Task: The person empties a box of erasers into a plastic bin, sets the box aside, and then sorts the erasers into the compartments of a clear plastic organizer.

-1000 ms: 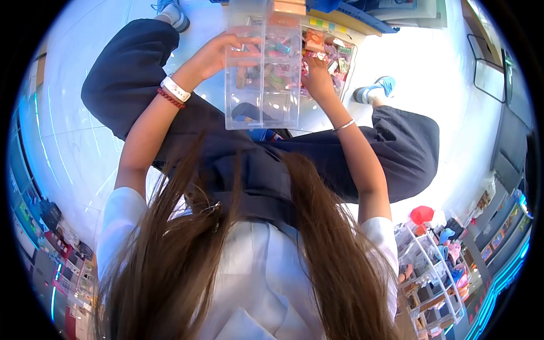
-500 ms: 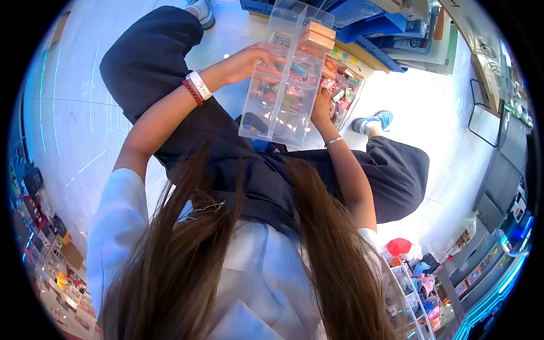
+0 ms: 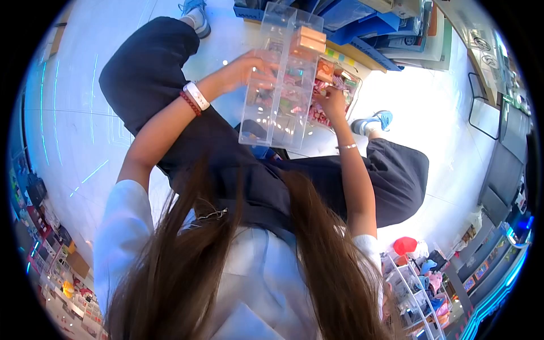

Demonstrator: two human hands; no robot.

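Note:
A clear divided plastic box (image 3: 276, 107) stands tilted in front of my lap, with two orange-brown small boxes (image 3: 309, 42) at its far right. My left hand (image 3: 243, 71) is at its left side, and its fingertips show blurred through the plastic, gripping the box. Right of the box is a tray (image 3: 356, 93) filled with small pink, red and green packets. Over these packets is my right hand (image 3: 332, 103), its fingers pinched together; what they hold is too small to make out. An orange packet (image 3: 325, 69) lies at the tray's far end.
Blue folders and files (image 3: 391, 42) are stacked beyond the tray. My legs are spread around the work area, with shoes (image 3: 372, 122) on the pale floor. A white rack (image 3: 413, 292) with colourful goods stands at the lower right, and a black metal frame (image 3: 471, 107) at the right.
My right hand has moved slightly right, out from beside the clear box's edge. The clear box has shifted a little left, and my left hand with it.

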